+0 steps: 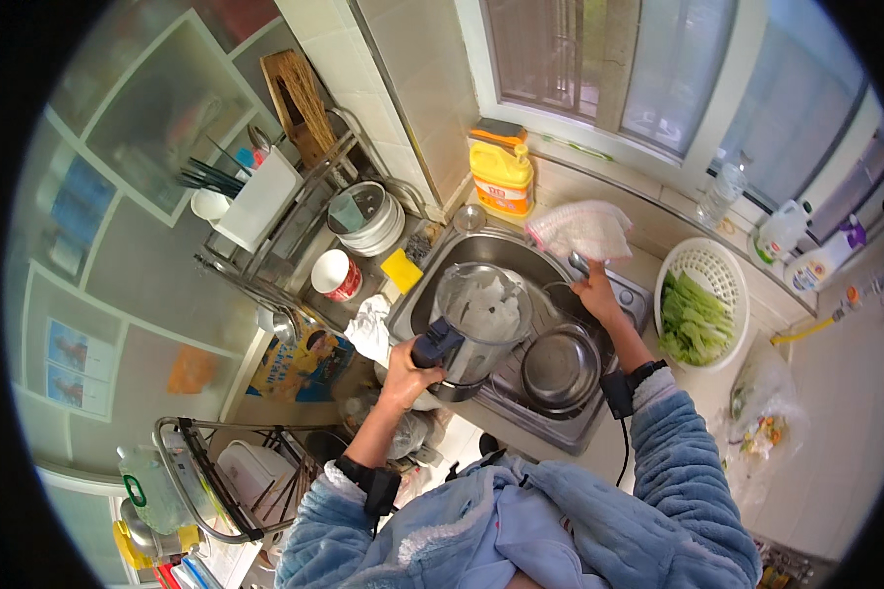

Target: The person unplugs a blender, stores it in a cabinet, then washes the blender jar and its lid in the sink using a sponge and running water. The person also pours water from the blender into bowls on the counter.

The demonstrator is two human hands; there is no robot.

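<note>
My left hand [404, 375] grips the dark handle [437, 343] of a clear-rimmed jug [460, 353], tilted over the front of the stainless steel sink [504, 241]. Pale foam or liquid [490, 305] shows inside it. My right hand [598, 296] is closed at the metal tap [578, 263] behind the sink; its fingertips are partly hidden. A white cloth with pink edging [583, 230] drapes over the tap, just beyond that hand. To the right of the jug, a round metal basin [561, 367] rests on the sink's wire rack.
Right of the sink stands a white colander [740, 305] with lettuce [696, 316]. A yellow detergent jug [501, 179] is in the back corner. Left are a yellow sponge [401, 271], a red paper cup [337, 275], stacked plates [374, 230] and a metal rack [265, 254]. A plastic bag [766, 397] lies right.
</note>
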